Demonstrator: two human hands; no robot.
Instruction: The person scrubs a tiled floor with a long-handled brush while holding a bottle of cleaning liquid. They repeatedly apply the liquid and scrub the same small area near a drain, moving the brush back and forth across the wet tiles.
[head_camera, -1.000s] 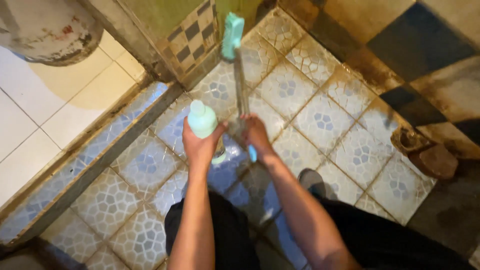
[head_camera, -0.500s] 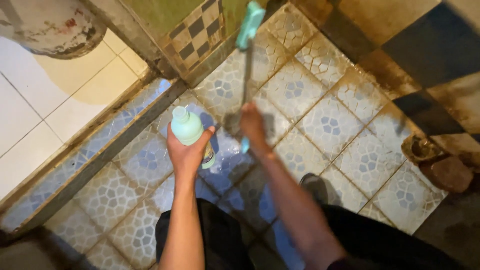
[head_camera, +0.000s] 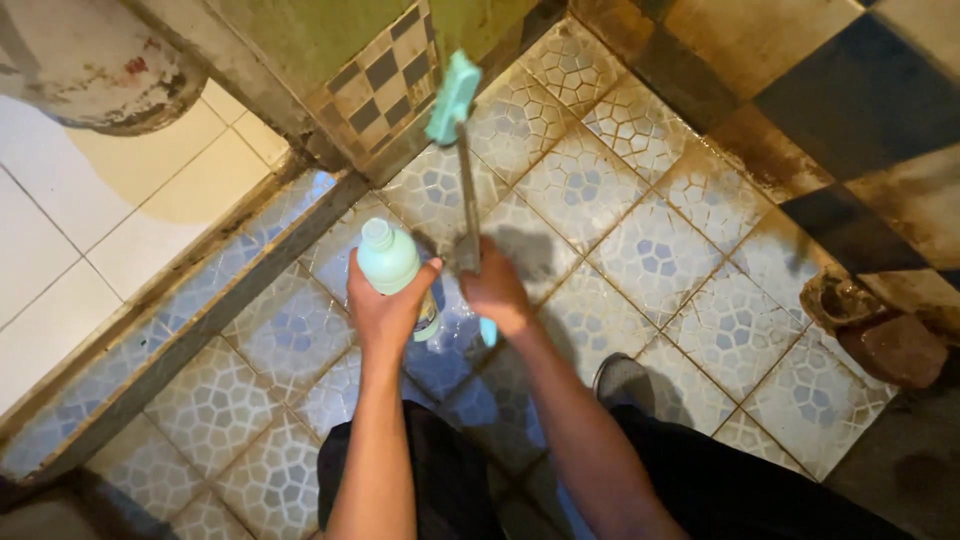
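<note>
Teal brush (head_camera: 452, 84) handle vanishes inside closed right hand (head_camera: 496, 292); left hand (head_camera: 385, 312) grips bottle (head_camera: 390, 262).

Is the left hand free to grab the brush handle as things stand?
Probably not: the left hand is wrapped around the green bottle, though the brush handle stands right beside it, gripped by the right hand.

Mint-green bottle (head_camera: 388, 262), teal brush (head_camera: 452, 85), seemingly blue-flowered tiles (head_camera: 655, 250).

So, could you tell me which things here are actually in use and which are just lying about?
In use:
left hand gripping the pale green bottle
right hand gripping the long-handled scrub brush
patterned tiled floor

Lying about:
round floor drain
brown brick-like block
grey pillar base
</note>
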